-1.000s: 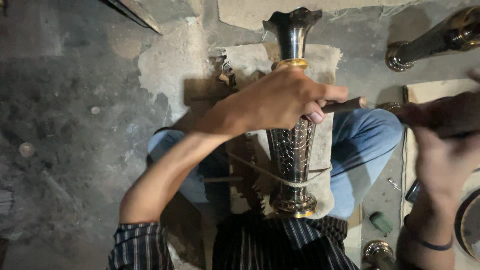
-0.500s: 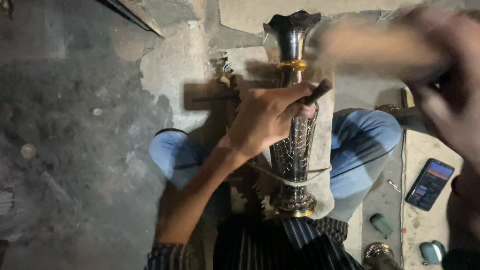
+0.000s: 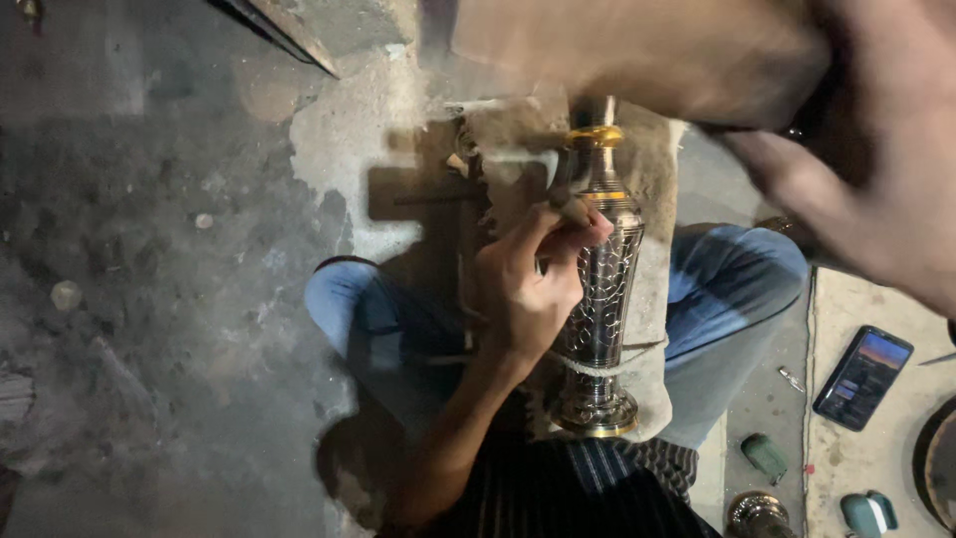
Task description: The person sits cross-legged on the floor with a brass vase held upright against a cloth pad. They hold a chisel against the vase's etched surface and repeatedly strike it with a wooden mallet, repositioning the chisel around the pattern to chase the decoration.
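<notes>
A rough, stained concrete floor is filling the left of the view, with a person sitting cross-legged on it in blue jeans. An engraved metal vase is lying lengthwise over a pale cloth on the lap, its flared foot toward the body and its gold-banded neck pointing away; the cloth is likely cushioning the metal and keeping it from rolling. The left hand is resting against the vase's body, fingers pinched closed around a short, thin tool whose tip is meeting the metal just below the neck, a hold that suits guiding fine marks along the patterned surface. The right hand is sweeping across the upper right, heavily blurred, wrapped around a broad wooden block or mallet; how tightly it is closing cannot be told. Beside the right knee a phone is lying screen-up on a lighter slab, with two small green objects near it, kept within reach.
</notes>
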### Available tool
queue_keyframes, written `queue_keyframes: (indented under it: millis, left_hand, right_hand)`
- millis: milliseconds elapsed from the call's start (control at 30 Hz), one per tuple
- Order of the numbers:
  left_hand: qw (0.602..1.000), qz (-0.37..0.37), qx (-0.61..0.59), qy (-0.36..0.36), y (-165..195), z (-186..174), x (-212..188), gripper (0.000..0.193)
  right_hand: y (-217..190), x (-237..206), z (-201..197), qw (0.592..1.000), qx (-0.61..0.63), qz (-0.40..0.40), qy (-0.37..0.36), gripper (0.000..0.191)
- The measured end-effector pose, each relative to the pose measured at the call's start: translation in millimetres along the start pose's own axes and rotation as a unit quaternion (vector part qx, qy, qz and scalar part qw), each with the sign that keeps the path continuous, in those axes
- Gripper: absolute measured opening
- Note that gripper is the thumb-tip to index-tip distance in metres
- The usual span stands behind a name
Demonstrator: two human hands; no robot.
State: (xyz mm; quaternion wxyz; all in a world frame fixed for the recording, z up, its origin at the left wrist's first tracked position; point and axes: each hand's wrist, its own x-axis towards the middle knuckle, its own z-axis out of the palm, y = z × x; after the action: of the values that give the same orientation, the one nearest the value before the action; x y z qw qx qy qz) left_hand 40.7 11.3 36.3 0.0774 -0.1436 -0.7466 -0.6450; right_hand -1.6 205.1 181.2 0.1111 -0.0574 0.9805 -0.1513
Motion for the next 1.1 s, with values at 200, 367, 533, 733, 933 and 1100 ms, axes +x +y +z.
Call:
queue_keyframes:
  millis: [200,367,533,733,933,1100]
  left_hand:
    - [0.996,0.050,0.026,0.075,-17,8,-17,0.018]
    - [0.990,0.052,0.078,0.107,-46,17,-33,0.015]
    - [0.978,0.023,0.125,0.164,-84,28,-64,0.017]
    - [0.994,-0.007,-0.064,0.091,-95,8,-72,0.031]
    - [0.943,-0.130,-0.305,0.023,-58,-45,7,0.017]
    - [0.956,0.006,-0.135,-0.259,-14,-52,59,0.015]
  right_hand:
    - [-27,-2,-1,0.990,-0.082,0.103,-0.039,0.047]
    - [-33,-16,-8,0.871,-0.411,-0.243,0.116,0.057]
    - [-66,-20,-17,0.841,-0.443,-0.260,0.171,0.046]
    - [-17,-48,3,0.910,-0.343,-0.201,0.114,0.077]
    - [55,-87,118,0.934,0.189,0.006,0.302,0.042]
    - [66,-103,209,0.852,0.384,0.157,0.318,0.041]
